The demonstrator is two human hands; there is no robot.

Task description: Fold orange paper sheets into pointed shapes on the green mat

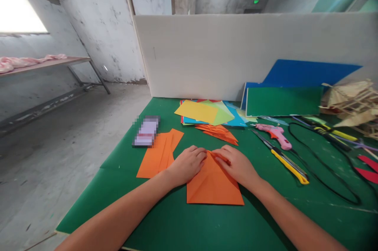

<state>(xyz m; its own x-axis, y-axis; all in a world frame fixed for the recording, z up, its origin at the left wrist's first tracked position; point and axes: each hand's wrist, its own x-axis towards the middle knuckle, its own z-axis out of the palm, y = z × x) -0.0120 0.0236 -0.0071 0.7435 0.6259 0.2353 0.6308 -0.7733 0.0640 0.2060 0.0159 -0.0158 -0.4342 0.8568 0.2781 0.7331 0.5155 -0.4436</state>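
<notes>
An orange paper sheet (213, 187) lies on the green table (183, 227) right in front of me, its far corner folded over. My left hand (186, 165) rests on the sheet's left far edge with fingers curled and pressing down. My right hand (236, 164) pinches the folded orange flap at the sheet's top. The two hands almost touch at the fold.
More orange sheets (159, 153) lie to the left beside a blurred phone-like object (146, 131). Folded orange pieces (219, 132) and a coloured paper stack (206, 113) lie beyond. To the right lie a pink glue gun (276, 134), a yellow cutter (288, 163), a black cable (325, 180), green and blue boards, and a wooden model (354, 105).
</notes>
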